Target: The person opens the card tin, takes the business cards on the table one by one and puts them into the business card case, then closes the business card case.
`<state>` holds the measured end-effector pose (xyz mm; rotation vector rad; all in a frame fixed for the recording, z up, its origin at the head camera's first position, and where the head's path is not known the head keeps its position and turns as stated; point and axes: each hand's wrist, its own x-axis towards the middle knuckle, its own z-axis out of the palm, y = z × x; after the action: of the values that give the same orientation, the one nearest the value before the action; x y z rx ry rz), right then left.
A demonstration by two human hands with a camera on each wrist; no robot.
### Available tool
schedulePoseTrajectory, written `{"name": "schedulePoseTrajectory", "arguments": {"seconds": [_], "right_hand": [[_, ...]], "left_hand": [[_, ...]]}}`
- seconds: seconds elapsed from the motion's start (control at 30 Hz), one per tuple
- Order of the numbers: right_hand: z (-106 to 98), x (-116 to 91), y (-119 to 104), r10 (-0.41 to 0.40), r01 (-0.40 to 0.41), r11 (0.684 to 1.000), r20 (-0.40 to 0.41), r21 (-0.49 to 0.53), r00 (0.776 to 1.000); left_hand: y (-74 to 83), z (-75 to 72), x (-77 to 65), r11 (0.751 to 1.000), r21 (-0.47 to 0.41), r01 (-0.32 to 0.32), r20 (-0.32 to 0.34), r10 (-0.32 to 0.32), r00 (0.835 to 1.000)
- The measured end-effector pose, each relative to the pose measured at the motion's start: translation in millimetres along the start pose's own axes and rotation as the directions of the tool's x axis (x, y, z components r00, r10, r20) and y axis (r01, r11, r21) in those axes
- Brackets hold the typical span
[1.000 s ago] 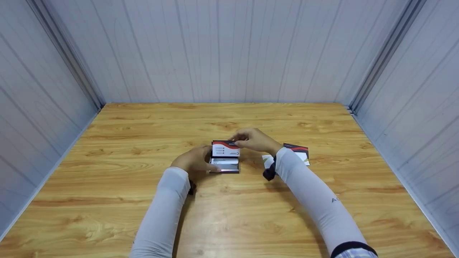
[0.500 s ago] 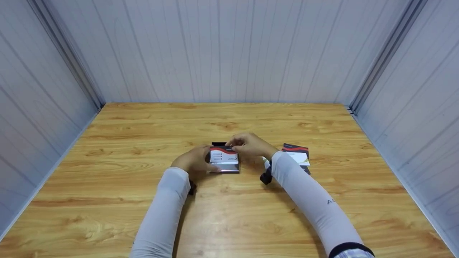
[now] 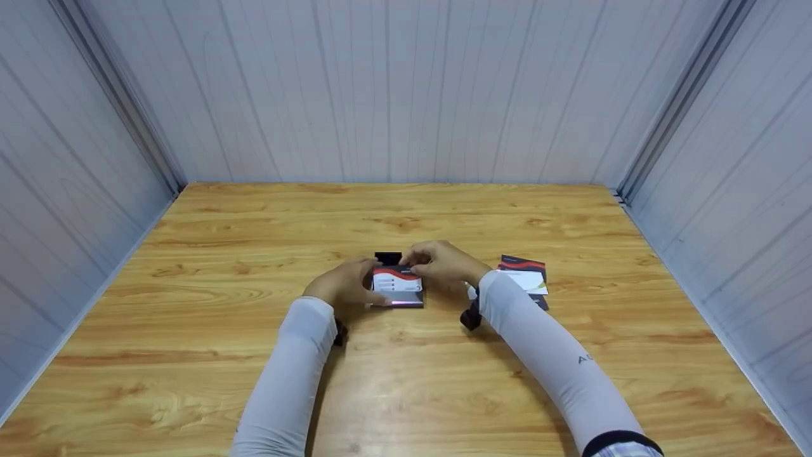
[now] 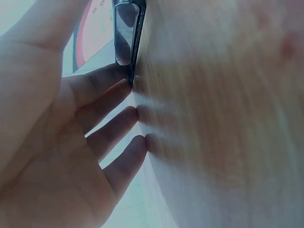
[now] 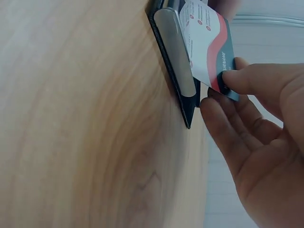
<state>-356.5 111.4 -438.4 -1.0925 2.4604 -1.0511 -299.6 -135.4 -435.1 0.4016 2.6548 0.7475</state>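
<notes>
An open business card case, black with a silver metal front, lies on the table between the hands. My left hand holds it at its left side, thumb on the metal front and fingers behind. My right hand pinches a business card by its dark upper right corner. White with a red wave, the card has its lower part behind the metal front. In the right wrist view the card stands tilted out of the case, thumb on its printed face. The case's black flap lies folded back behind.
Several more business cards lie overlapping to the right, partly hidden by the right sleeve. The wooden table meets pale panel walls at the back and both sides.
The right hand has brought the card toward the near side, and the card has slid down into the case, uncovering the black flap. The left hand has stayed put.
</notes>
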Motion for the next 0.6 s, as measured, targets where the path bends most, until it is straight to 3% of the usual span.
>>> {"name": "schedulePoseTrajectory", "arguments": {"seconds": [0.3,0.6], "right_hand": [[4.9,-3.1,0.6,0.013,-0.006,0.998,0.113,-0.064,0.993],[5.5,-5.3,-2.7,0.004,0.009,0.996,0.141,-0.094,0.990]], "left_hand": [[-0.2,0.4,-2.9,1.000,-0.002,0.008,-0.003,-0.008,1.000],[1.2,1.3,-2.9,1.000,-0.003,0.002,0.000,-0.002,1.000]]}}
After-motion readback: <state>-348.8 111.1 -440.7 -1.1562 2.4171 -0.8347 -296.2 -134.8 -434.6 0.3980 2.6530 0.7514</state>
